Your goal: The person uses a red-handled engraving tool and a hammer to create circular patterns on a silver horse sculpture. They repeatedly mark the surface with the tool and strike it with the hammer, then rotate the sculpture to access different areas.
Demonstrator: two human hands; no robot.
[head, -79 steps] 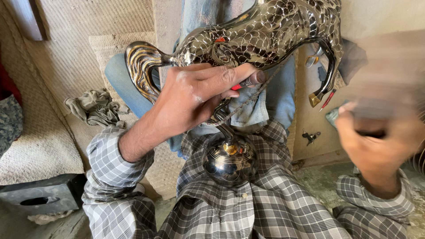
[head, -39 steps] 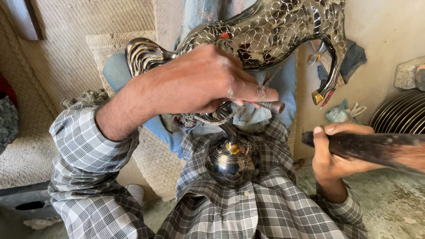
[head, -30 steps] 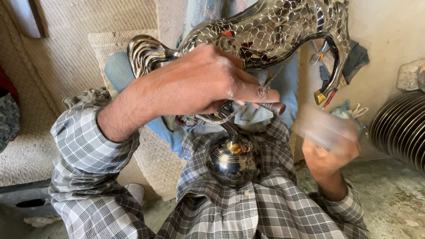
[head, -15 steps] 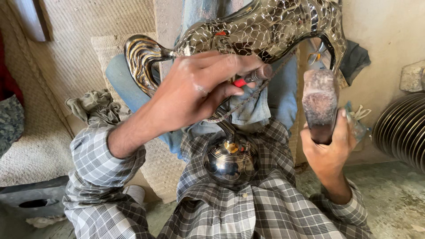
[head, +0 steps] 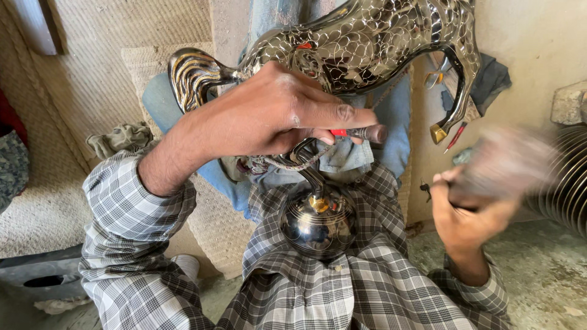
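A shiny engraved metal animal figure [head: 367, 43] with a curved tail stands over a round metal ball base [head: 318, 223] that rests in my lap. My left hand [head: 269, 113] grips a small punch tool with a red band [head: 361, 132], its tip held out under the figure's belly. My right hand [head: 471, 211] is low at the right, closed around a dark wooden mallet [head: 507, 162] that is blurred by motion. A cord loops under the figure near the left hand.
Woven mats [head: 85, 79] cover the floor and wall at the left. A rag [head: 119, 137] lies on the mat. A ribbed metal object [head: 565, 183] stands at the right edge, with small tools [head: 455, 135] against the wall. Blue cloth lies behind the figure.
My right hand has swung the mallet from upright beside the figure to lower right, now blurred. My left hand stays on the punch under the figure.
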